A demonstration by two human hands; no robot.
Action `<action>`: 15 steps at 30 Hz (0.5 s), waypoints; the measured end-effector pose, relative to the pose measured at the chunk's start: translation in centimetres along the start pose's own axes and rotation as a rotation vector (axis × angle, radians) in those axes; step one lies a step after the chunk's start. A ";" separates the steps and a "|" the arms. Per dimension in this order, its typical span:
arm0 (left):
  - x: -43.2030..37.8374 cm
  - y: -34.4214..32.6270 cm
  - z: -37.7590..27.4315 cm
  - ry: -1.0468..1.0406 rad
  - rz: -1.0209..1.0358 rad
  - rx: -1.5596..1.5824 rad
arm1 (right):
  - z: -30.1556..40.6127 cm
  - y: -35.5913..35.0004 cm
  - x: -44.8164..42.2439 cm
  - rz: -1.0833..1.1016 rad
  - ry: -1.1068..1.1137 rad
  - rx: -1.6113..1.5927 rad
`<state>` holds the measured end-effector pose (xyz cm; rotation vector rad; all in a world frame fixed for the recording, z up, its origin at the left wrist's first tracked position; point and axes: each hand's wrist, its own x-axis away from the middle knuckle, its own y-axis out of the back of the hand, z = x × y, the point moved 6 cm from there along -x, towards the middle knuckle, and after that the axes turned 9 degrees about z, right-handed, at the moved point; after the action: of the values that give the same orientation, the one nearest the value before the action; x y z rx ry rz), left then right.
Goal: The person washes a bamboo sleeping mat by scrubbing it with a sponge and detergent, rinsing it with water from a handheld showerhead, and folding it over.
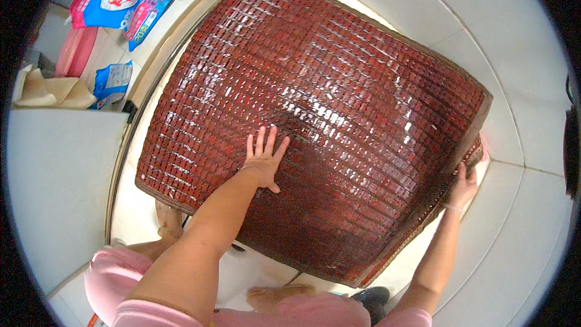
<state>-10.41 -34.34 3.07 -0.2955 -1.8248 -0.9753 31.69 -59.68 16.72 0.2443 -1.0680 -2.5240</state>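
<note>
A large red-brown mat of small bamboo tiles (290, 100) with a brown cloth border spreads before me, its surface shiny and wet-looking. Part of it is folded over at the right side. My left hand (264, 159) rests palm down near its middle, fingers spread, gripping nothing. At the right edge, my right hand (464, 188) has its fingers closed around the folded brown border. What lies beneath the mat is mostly hidden.
White tiled walls (494, 45) close in on the right. A dark-edged door track (150, 81) runs along the left. Beyond it are a blue detergent bag (122, 0) bearing writing, a pink container (76, 52), a smaller blue packet (112, 82) and beige cloth (54, 91).
</note>
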 end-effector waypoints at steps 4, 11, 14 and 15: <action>0.1 -0.7 1.0 0.033 -0.046 -0.023 | 3.9 -0.2 4.6 -0.003 0.032 -0.019; 0.1 -0.4 0.5 0.023 -0.080 -0.055 | -11.4 0.7 0.0 0.114 -0.323 0.420; -0.7 -0.1 -1.2 -0.051 -0.089 -0.035 | -22.5 0.0 4.0 0.181 -0.362 0.380; 0.1 -0.6 0.6 0.008 -0.065 -0.034 | -20.9 -5.7 8.0 0.352 -0.386 0.201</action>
<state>-11.18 -34.33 2.75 -0.2543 -1.8219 -1.0518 29.14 -73.01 -1.96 -0.3647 -1.3735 -2.1921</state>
